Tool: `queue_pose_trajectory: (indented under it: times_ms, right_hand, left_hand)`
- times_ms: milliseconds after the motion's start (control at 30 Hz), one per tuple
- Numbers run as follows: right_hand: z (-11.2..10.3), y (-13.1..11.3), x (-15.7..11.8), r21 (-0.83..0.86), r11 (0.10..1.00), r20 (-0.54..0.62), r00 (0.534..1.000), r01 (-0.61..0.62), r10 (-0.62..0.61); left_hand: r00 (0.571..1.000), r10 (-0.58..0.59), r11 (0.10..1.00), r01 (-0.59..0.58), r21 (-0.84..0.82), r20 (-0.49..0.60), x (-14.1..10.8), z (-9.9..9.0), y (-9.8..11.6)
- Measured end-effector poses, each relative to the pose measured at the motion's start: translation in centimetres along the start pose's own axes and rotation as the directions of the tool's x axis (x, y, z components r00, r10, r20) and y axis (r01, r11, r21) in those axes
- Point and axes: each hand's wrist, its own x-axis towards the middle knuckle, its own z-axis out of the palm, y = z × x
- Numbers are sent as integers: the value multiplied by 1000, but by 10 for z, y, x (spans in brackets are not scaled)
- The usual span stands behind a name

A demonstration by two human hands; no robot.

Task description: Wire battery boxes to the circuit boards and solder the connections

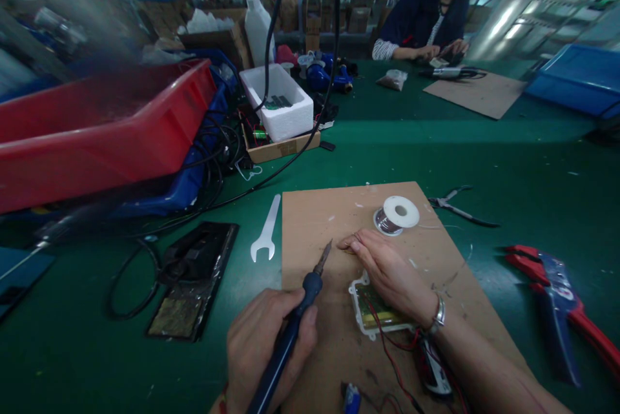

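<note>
A blue soldering iron [290, 330] is gripped in my left hand [264, 340], its metal tip pointing up over the brown board [310, 220]. My right hand [385, 265] has its thumb and fingers pressed together just right of the tip; what they pinch is too small to make out. Under that hand and wrist lies a circuit module in a white frame [358, 310], partly hidden, with red and black wires running from it. A white spool of solder wire [401, 212] stands just beyond my right hand.
An open wrench [266, 233] and a soldering stand with sponge [179, 310] lie left. Pliers [462, 210] and a red-blue crimping tool [562, 298] lie right. Red bin [106, 143], white foam box [290, 113] and hanging cables stand behind. A person [421, 13] works across the table.
</note>
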Motion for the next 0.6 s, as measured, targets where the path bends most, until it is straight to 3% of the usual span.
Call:
queue_pose_trajectory:
  times_ms: [400, 600]
  right_hand:
    - [0, 0, 2, -13, 1000, 15, 1000, 11, -11]
    - [1, -1, 0, 6, 1000, -59, 998, -20, 20]
  left_hand:
    - [1000, 19, 1000, -19, -9, -16, -1, -1, -3]
    - [999, 23, 1000, -23, -9, -25, -1, -1, -3]
